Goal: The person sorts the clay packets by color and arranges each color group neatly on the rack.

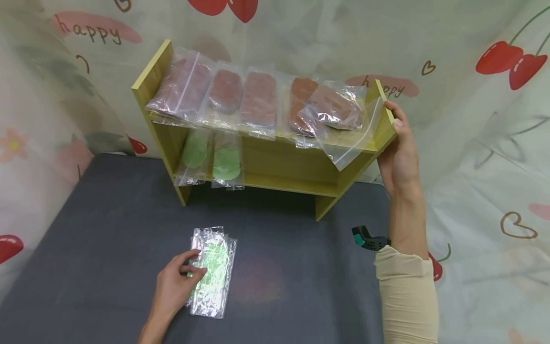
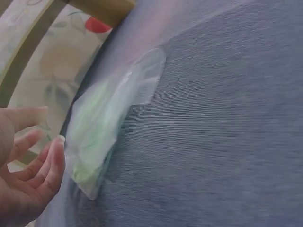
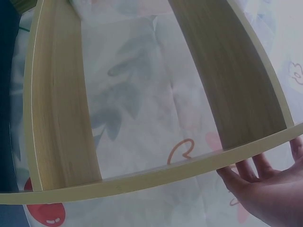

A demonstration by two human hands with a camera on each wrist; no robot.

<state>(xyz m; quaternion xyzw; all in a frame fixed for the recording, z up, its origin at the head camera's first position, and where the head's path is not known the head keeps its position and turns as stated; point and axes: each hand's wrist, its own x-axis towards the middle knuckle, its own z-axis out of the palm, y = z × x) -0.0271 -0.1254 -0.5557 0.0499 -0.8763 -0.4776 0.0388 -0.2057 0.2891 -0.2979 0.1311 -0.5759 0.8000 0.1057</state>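
In the head view, my left hand [image 1: 176, 282] hovers at the left edge of a small stack of clear plastic bags [image 1: 212, 282] with something pale green inside. The left wrist view shows its thumb and fingers [image 2: 56, 163] spread loosely, a gap between them and the bags [image 2: 102, 127]. My right hand [image 1: 399, 153] grips the upper part of the right side panel of a light wooden shelf [image 1: 292, 186], fingertips at its edge. Under the panel in the right wrist view, several fingers [image 3: 262, 168] lie against its outer face.
Along the upper tier lie several clear zip bags [image 1: 258, 100] with flat reddish pieces; one bag [image 1: 339, 110] hangs over the front edge. Two bags with green pieces [image 1: 226, 162] stand on the lower tier, left side. Dark cloth [image 1: 292, 286] covers the table; a printed curtain [image 1: 279, 33] hangs behind.
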